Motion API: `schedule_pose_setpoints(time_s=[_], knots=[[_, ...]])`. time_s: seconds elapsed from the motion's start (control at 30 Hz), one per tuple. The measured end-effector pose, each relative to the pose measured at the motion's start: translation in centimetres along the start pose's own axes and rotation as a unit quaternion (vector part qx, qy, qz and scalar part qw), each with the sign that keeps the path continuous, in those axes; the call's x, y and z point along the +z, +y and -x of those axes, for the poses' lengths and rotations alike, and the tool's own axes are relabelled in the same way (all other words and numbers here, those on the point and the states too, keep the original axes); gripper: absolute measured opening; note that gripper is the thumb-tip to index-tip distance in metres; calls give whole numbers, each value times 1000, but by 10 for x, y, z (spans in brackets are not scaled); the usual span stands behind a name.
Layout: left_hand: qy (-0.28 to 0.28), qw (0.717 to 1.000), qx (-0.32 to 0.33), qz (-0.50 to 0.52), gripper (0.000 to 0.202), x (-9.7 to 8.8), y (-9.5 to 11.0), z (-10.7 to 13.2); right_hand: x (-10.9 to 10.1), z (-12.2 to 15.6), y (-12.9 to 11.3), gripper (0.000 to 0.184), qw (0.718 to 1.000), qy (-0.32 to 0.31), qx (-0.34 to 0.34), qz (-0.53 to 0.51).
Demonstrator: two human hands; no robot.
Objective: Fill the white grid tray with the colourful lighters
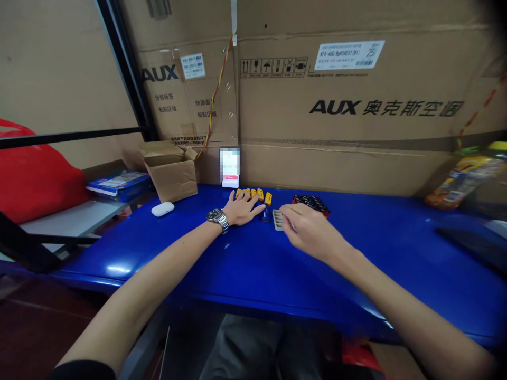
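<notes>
My left hand, a metal watch on its wrist, lies flat on the blue table with fingers stretched out over a row of small yellow batteries. My right hand is curled, its fingers closed around a light grey slotted battery holder resting on the table. A dark blue item lies between the two hands. Behind my right hand sits a black and red pack.
A phone leans upright against large AUX cardboard boxes along the table's back. An open small carton and white earbud case stand at the left. A red bag lies far left, snack packets far right.
</notes>
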State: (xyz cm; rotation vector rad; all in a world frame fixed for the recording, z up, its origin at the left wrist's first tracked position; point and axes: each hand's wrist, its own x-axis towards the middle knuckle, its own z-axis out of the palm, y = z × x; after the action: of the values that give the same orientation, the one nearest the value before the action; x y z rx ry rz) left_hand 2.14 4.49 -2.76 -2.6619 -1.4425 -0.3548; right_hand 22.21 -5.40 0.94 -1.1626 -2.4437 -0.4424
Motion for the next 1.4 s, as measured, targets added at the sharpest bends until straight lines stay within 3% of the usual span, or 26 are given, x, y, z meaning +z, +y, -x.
schedule_pose_setpoints(time_s=[0.07,0.13,0.23,0.33,0.4,0.5,0.57,0.63,0.7,0.77,0.87,0.93,1.07,1.17,1.27,1.4], knots=[[61,997,35,-25,51,-8,9,2,-6,10,22,29,994,94,42,-20],[104,993,51,-20,43,-15,25,4,-6,19,46,30,984,135,108,-37],[137,987,70,43,32,-21,59,5,-3,26,74,35,976,109,167,-92],[138,976,113,122,26,-17,94,2,2,28,83,41,977,78,134,-147],[128,976,98,148,21,-12,109,-1,4,28,82,45,982,66,99,-145],[138,968,91,189,10,-9,117,-7,5,29,77,48,990,45,76,-111],[181,953,90,226,11,-14,116,-11,5,29,75,47,993,31,72,-90],[231,933,55,269,12,-23,112,-15,4,29,74,41,994,22,76,-77],[247,919,0,308,8,-33,107,-20,4,27,74,33,994,20,84,-69],[229,918,-27,324,3,-40,101,-24,5,25,74,27,994,22,85,-59],[158,944,-35,287,12,-39,92,-29,4,21,72,20,996,29,76,-31],[119,957,-30,264,15,-35,86,-32,3,20,71,17,997,29,74,-15],[76,956,2,284,22,-26,75,-39,3,18,70,15,997,28,76,-8],[7,936,42,349,33,-22,71,-45,5,18,72,14,996,37,81,-1],[-56,893,65,442,37,-21,71,-50,9,19,73,15,994,47,95,10],[-52,867,28,494,25,-20,73,-54,13,21,74,19,994,42,99,9]])
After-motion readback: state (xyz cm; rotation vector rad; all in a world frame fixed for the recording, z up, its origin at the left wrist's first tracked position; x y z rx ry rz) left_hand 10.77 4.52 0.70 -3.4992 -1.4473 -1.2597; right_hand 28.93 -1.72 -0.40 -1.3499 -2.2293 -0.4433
